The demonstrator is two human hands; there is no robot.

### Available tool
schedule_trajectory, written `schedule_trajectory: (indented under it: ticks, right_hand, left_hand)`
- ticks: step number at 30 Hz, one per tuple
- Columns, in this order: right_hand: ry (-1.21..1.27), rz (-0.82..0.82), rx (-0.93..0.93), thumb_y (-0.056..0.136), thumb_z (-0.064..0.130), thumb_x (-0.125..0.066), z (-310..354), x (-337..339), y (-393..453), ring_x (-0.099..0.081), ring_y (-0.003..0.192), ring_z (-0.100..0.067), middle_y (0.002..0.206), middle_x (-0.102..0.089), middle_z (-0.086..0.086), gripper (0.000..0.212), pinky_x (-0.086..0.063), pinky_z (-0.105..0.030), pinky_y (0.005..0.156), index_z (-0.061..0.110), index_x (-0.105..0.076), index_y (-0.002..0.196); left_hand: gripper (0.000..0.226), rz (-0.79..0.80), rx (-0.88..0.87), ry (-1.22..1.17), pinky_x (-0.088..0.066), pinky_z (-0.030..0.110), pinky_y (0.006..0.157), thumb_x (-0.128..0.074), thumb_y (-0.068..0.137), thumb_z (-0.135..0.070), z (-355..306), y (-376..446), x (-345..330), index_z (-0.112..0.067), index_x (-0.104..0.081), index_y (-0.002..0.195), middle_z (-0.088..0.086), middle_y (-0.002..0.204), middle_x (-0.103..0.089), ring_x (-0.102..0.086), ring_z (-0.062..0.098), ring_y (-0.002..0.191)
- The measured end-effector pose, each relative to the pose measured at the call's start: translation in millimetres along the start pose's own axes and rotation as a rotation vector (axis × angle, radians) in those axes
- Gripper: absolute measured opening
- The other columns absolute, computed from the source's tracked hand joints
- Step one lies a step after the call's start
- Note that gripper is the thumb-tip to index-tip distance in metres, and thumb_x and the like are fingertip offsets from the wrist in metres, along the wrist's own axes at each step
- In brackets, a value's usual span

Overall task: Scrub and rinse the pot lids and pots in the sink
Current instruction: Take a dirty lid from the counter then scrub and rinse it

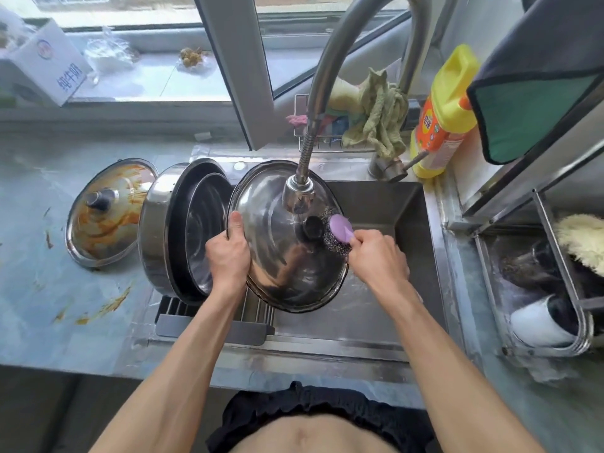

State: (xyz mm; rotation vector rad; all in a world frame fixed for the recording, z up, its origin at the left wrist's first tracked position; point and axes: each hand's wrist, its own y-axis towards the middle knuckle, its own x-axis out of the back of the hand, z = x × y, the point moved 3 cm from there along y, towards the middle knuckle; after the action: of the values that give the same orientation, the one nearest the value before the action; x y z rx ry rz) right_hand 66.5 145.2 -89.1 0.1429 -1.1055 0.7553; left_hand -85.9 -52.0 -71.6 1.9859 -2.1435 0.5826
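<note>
Leftmost, a dirty lid (108,212) is lying flat on the counter (39,289), knob up, streaked with orange sauce, well apart from both hands and nearer the left one.

Next, a pot (160,230) is leaning on its side at the left edge of the sink (408,204), mouth facing right, with what looks like a second, smaller pot (206,237) nesting inside it. Both are waiting their turn, by my reckoning.

Next, the left hand (228,253) is gripping the left rim of the lid being washed (281,266), thumb hooked over the edge, fingers hidden behind it.

Centre, that lid is standing tilted over the sink, face toward the person, its black knob (309,228) near the middle. The faucet (299,194) is hanging just above its upper part; whether water is running I cannot tell.

Right of the knob, a steel-wool scrubber (335,237) with a purple handle is pressing on the lid, touching or just beside the knob.

Next, the right hand (376,256) is closing around that handle, coming in from the lid's right side. The scrubbing hand is therefore the nearer one to the knob and the right half; the left half lies across the lid, under the holding hand, so turning the lid may be needed.

Rightmost, a yellow detergent bottle (441,116) is standing beyond the sink's far corner.
</note>
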Motion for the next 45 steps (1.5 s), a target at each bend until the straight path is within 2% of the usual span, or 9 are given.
schedule_trajectory:
  ticks: [6,10,17,21,24,31,34,40,45]
  right_hand:
    - [0.016,-0.058,0.042,0.1,0.04,-0.042,19,6,-8,-0.06,0.093,-0.043,0.098,-0.067,-0.017,0.029,-0.038,-0.039,0.069,0.021,-0.062,0.094]
    - [0.005,-0.008,0.069,0.098,0.037,-0.046,31,2,-4,-0.061,0.097,-0.043,0.101,-0.067,-0.016,0.023,-0.037,-0.037,0.07,0.022,-0.063,0.095]
    - [-0.077,0.055,0.136,0.1,0.034,-0.042,41,-4,-9,-0.062,0.101,-0.041,0.107,-0.067,-0.015,0.028,-0.043,-0.039,0.076,0.025,-0.066,0.11]
    - [-0.074,0.063,0.083,0.099,0.033,-0.043,35,-3,-3,-0.062,0.102,-0.04,0.108,-0.067,-0.016,0.027,-0.042,-0.038,0.076,0.024,-0.067,0.109]
    - [-0.11,0.073,0.135,0.099,0.03,-0.043,40,-5,-9,-0.062,0.102,-0.04,0.106,-0.067,-0.016,0.027,-0.038,-0.037,0.073,0.023,-0.066,0.11]
    - [-0.054,0.068,0.068,0.098,0.034,-0.042,43,-1,-4,-0.062,0.104,-0.04,0.11,-0.066,-0.015,0.029,-0.04,-0.038,0.076,0.022,-0.065,0.112]
    - [-0.089,0.063,0.126,0.1,0.031,-0.042,50,-4,-21,-0.061,0.104,-0.04,0.11,-0.067,-0.016,0.029,-0.037,-0.038,0.075,0.021,-0.064,0.115]
    - [-0.003,0.057,-0.016,0.098,0.034,-0.044,40,-2,16,-0.063,0.098,-0.038,0.104,-0.067,-0.013,0.027,-0.041,-0.036,0.073,0.019,-0.065,0.106]
    - [-0.006,0.071,0.035,0.1,0.037,-0.042,40,-8,-7,-0.063,0.1,-0.039,0.104,-0.068,-0.013,0.028,-0.041,-0.038,0.074,0.022,-0.066,0.106]
  left_hand:
    - [0.062,-0.023,-0.016,0.018,-0.026,0.024,0.041,-0.052,0.103,-0.051,-2,-1,-1,-0.015,-0.034,0.056,0.003,0.051,-0.038,-0.031,0.006,0.036]
    - [0.06,-0.02,-0.01,-0.012,-0.028,0.026,0.042,-0.053,0.102,-0.051,-2,0,1,-0.015,-0.035,0.058,0.002,0.052,-0.039,-0.032,0.006,0.038]
    - [0.056,-0.044,0.031,-0.057,-0.028,0.031,0.051,-0.052,0.103,-0.05,4,0,7,-0.008,-0.047,0.066,0.01,0.061,-0.043,-0.038,0.019,0.055]
    - [0.058,-0.02,0.014,-0.044,-0.027,0.031,0.051,-0.053,0.102,-0.051,2,-2,6,-0.014,-0.038,0.06,0.007,0.057,-0.04,-0.036,0.018,0.051]
    - [0.057,-0.011,0.023,-0.027,-0.031,0.032,0.054,-0.052,0.102,-0.053,3,0,5,-0.008,-0.051,0.067,0.01,0.06,-0.046,-0.042,0.018,0.055]
    - [0.059,0.035,-0.07,0.032,-0.02,0.026,0.042,-0.052,0.103,-0.049,-9,-4,1,-0.017,-0.032,0.058,0.002,0.051,-0.034,-0.026,0.008,0.039]
    - [0.059,0.02,-0.062,0.039,-0.019,0.026,0.041,-0.052,0.103,-0.048,-7,0,2,-0.018,-0.03,0.058,0.0,0.051,-0.032,-0.025,0.006,0.038]
    - [0.062,0.059,-0.097,0.034,-0.02,0.024,0.041,-0.053,0.104,-0.043,-8,-14,-3,-0.017,-0.026,0.055,0.0,0.048,-0.029,-0.024,0.008,0.039]
    - [0.06,0.025,-0.081,0.031,-0.02,0.027,0.043,-0.053,0.103,-0.048,-9,-4,0,-0.018,-0.03,0.056,0.003,0.052,-0.033,-0.027,0.012,0.044]
